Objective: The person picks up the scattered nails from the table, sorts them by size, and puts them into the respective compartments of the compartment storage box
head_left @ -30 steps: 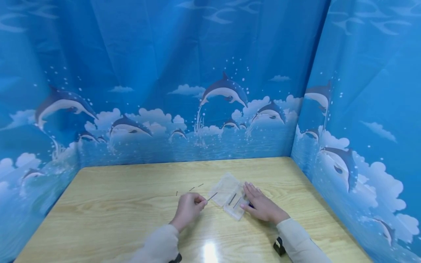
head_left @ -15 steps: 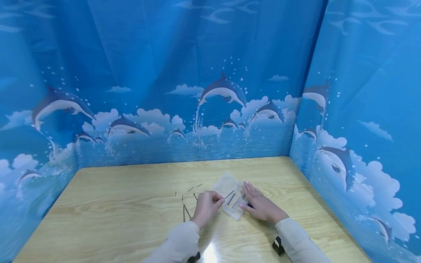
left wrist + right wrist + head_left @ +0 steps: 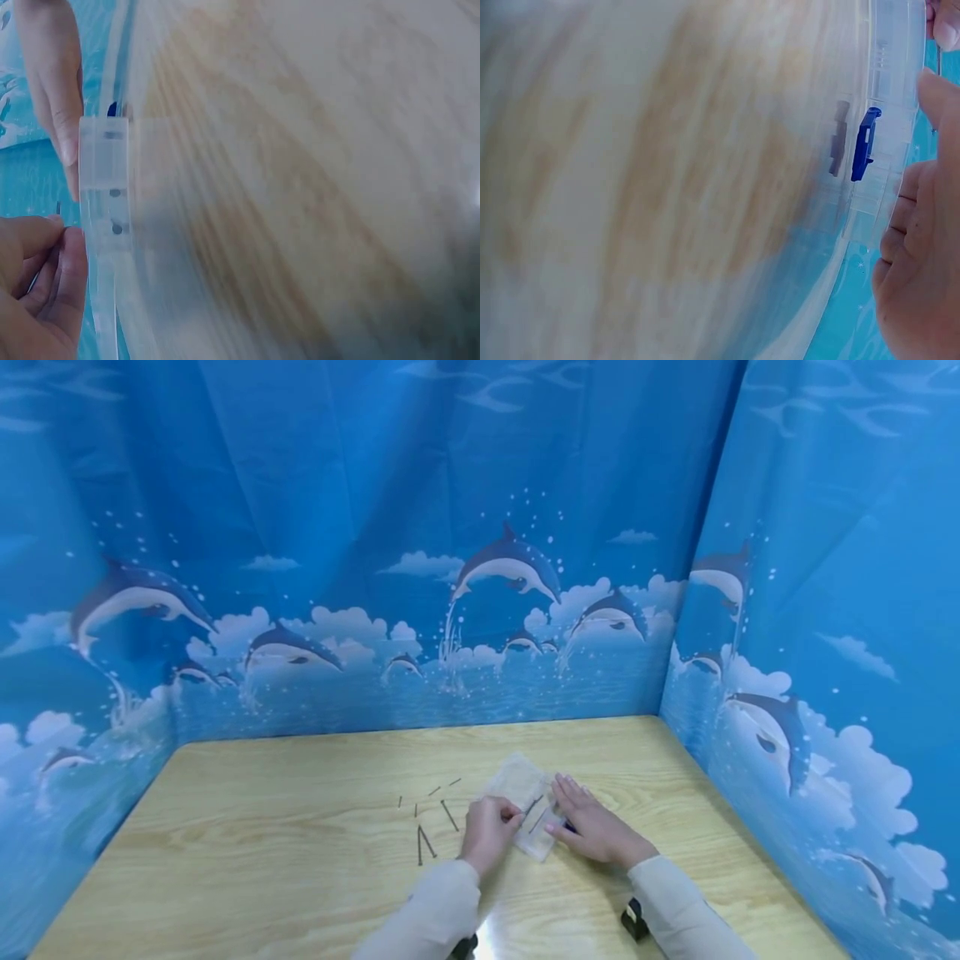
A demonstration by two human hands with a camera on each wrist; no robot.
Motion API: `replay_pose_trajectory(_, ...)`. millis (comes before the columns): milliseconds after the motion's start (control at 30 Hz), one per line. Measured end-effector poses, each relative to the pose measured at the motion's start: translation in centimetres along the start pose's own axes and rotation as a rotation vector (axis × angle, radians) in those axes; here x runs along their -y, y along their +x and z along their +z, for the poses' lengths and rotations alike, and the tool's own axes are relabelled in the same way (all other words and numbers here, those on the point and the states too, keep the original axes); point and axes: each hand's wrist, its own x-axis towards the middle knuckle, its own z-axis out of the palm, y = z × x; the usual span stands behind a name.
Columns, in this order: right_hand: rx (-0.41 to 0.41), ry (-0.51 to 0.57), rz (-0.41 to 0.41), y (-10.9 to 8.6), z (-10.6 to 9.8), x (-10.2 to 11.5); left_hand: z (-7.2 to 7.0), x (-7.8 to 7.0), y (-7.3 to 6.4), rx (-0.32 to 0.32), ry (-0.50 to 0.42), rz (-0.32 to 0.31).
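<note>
Dark grey, thin nails lie at the left on the pale table (image 3: 262, 835): four short nails (image 3: 401, 802) are scattered, and nearer to the left hand (image 3: 487, 833) I see three long nails (image 3: 450, 815), two of them meeting in a narrow V. Next comes this hand, thumb and fingertips closed in a pinch; in its own wrist view a held nail (image 3: 58, 208) sticks out from the tips. From the fingers this nail points away and to the right, over the clear tray (image 3: 542, 853), so the left hand is the nearer one to it. In the tray at least one nail (image 3: 537, 821) lies on the same slant; beside it I cannot separate the held nail from another dark line. I judge that the placing turns on this: whether the two long axes stay parallel when the fingers let go. The opened lid (image 3: 513, 774) lies beyond, to the upper left of the tray. At the right, the right hand (image 3: 596, 827) rests flat against the tray's side, its fingers straight and holding nothing, near the blue latch (image 3: 866, 144).
</note>
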Motion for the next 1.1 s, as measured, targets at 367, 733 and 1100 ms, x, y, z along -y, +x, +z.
replay_pose_trajectory(367, 0.000, -0.009, 0.002, 0.0, -0.1, 0.0, 1.0, 0.0, -0.1, -0.013, 0.116, 0.095)
replay_pose_trajectory(733, 0.011, -0.007, 0.019, -0.1, 0.0, 0.0, 1.3, 0.0, 0.0, -0.004, 0.193, 0.130)
replay_pose_trajectory(1100, 0.009, -0.001, 0.017, -0.1, -0.1, 0.2, 1.2, 0.0, 0.0, -0.009, 0.186, 0.138)
